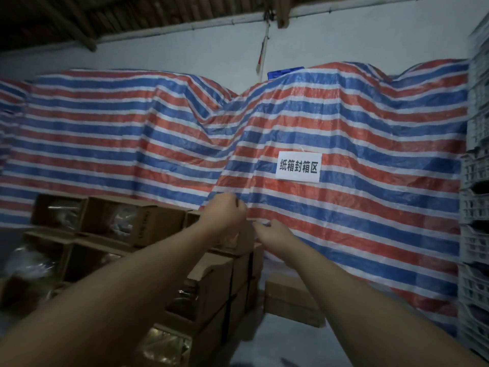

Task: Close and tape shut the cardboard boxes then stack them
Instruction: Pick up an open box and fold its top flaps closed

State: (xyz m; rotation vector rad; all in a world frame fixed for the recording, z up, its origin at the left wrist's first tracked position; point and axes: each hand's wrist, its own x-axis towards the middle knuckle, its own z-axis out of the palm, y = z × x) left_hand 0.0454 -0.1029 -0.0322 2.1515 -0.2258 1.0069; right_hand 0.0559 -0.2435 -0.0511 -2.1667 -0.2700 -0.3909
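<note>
Both bare forearms reach forward and up toward the top of a stack of brown cardboard boxes point(211, 284) that stands at left and centre. The left hand point(229, 210) is raised above the far top corner of the stack with its fingers curled in toward the palm; what it grips, if anything, cannot be told, since the frame is dim and blurred there. The right hand point(272, 233) lies just right of it and a little lower, fingers bent over the far edge of the top cardboard box point(244, 241); whether it actually clasps that edge cannot be told.

Several boxes in the stack have open sides or tops showing shiny clear plastic wrapping point(164, 343) inside. A single closed brown cardboard box point(291, 300) lies on the floor just right of the stack, near the cover.

Behind everything hangs a red, white and blue striped woven tarpaulin point(132, 133), draped over bulky shapes. A white paper sign with black Chinese characters point(298, 166) is fixed to it right of centre. Pale plastic lattice crates point(475, 213) are piled along the far right edge.
</note>
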